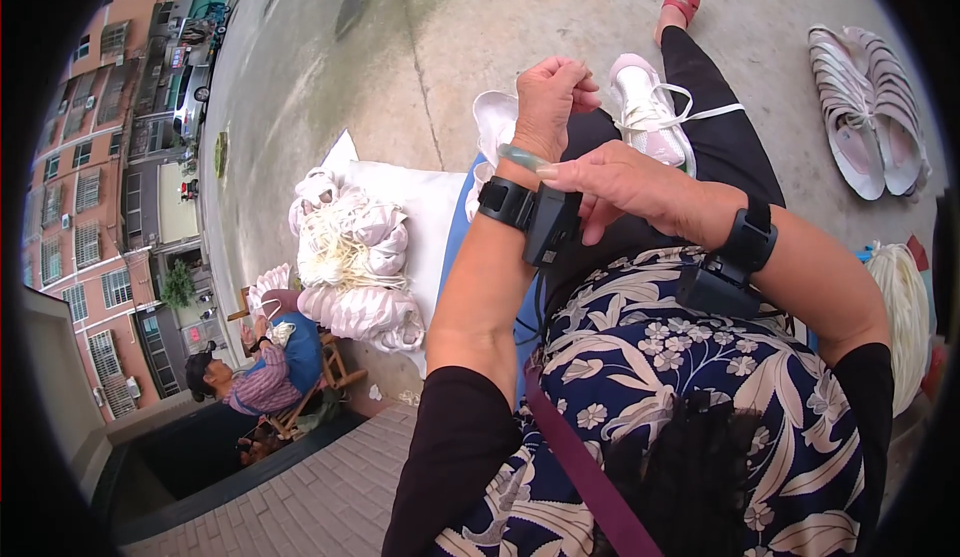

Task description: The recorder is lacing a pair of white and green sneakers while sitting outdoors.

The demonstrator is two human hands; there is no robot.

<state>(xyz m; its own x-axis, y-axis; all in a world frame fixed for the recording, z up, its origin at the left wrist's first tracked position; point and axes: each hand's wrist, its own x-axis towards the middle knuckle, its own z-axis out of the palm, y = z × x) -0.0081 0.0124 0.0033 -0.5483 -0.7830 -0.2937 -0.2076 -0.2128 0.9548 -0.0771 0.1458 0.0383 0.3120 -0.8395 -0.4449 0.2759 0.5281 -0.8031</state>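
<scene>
My left hand [556, 95] is raised over my lap, its fingers curled in a loose fist with nothing visible in them. A pale green bangle [520, 160] circles the left wrist, just above a black strapped device [552, 225]. My right hand [635, 189] reaches across to that wrist. Its thumb presses on the bangle's end, while its curled fingers lie beside the device. Past the hands, a white and pink sneaker [648, 107] rests by my legs, a white lace trailing from it. Another white shoe piece [495, 122] is partly hidden behind my left wrist.
Bundled white-pink shoe uppers [360, 307] with cream laces [350, 242] lie on a white sheet [415, 212] at left. More stacked uppers [865, 117] lie on the concrete at right, above a hank of pale laces [895, 307]. Another person [265, 372] sits at far left.
</scene>
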